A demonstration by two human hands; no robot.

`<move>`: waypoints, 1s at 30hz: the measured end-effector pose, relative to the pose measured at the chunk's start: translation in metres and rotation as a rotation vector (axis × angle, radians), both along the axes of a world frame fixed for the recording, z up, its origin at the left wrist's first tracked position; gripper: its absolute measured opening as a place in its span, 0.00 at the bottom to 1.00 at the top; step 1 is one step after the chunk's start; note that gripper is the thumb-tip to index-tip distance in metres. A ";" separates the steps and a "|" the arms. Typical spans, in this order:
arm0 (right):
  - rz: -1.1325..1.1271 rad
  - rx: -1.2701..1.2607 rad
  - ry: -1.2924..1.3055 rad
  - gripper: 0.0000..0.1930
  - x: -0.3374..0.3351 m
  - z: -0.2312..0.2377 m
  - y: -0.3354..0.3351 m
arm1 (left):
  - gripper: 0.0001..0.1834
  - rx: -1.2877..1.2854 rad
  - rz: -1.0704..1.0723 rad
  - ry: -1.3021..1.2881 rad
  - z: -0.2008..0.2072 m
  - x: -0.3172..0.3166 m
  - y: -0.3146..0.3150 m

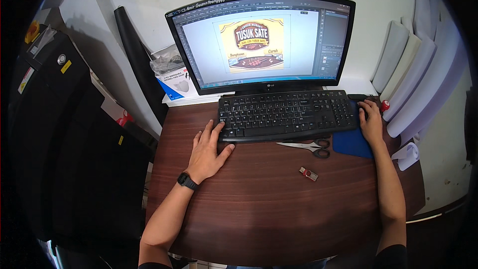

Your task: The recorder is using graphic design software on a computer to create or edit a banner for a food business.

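Observation:
My left hand [205, 152] lies with fingers apart at the left end of a black keyboard [279, 132], its fingertips on the edge keys and its thumb on the desk. A black watch is on that wrist. My right hand [370, 123] is curled at the right edge of a blue mouse pad [351, 143], over what appears to be a dark computer mouse, mostly hidden under the fingers. Behind the keyboard stands a black monitor [269, 89], showing an editing program with a brown and yellow food banner design.
Scissors [313, 146] and a red USB stick [308, 174] lie on the brown desk [259, 209]. Paper rolls [418, 79] lean at the right, near a red-topped stamp [385, 105]. A mask box [174, 82] stands left of the monitor; a large black machine [74, 134] fills the left.

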State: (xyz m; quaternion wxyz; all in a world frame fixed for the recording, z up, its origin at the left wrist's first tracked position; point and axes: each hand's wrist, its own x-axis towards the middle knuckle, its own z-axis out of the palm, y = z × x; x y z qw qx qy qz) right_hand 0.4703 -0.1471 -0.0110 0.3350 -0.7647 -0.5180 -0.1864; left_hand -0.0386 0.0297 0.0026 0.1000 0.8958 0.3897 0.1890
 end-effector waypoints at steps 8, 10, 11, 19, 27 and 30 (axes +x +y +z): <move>-0.002 -0.005 -0.002 0.13 0.000 -0.001 0.000 | 0.40 0.011 -0.005 -0.007 -0.001 0.000 0.000; -0.004 -0.006 -0.005 0.13 0.001 0.000 0.000 | 0.40 0.010 -0.003 -0.004 0.000 0.000 -0.001; -0.004 -0.006 -0.005 0.13 0.000 0.000 0.000 | 0.40 0.010 0.000 -0.001 0.001 0.000 -0.001; -0.016 -0.019 0.019 0.14 -0.001 0.001 0.000 | 0.40 -0.001 0.003 0.005 0.002 0.001 -0.001; -0.008 -0.020 -0.002 0.13 0.001 0.000 0.000 | 0.41 -0.002 0.003 0.008 0.001 0.000 -0.001; -0.007 -0.018 -0.005 0.13 0.001 0.000 0.000 | 0.41 -0.007 -0.002 0.003 0.001 0.000 0.000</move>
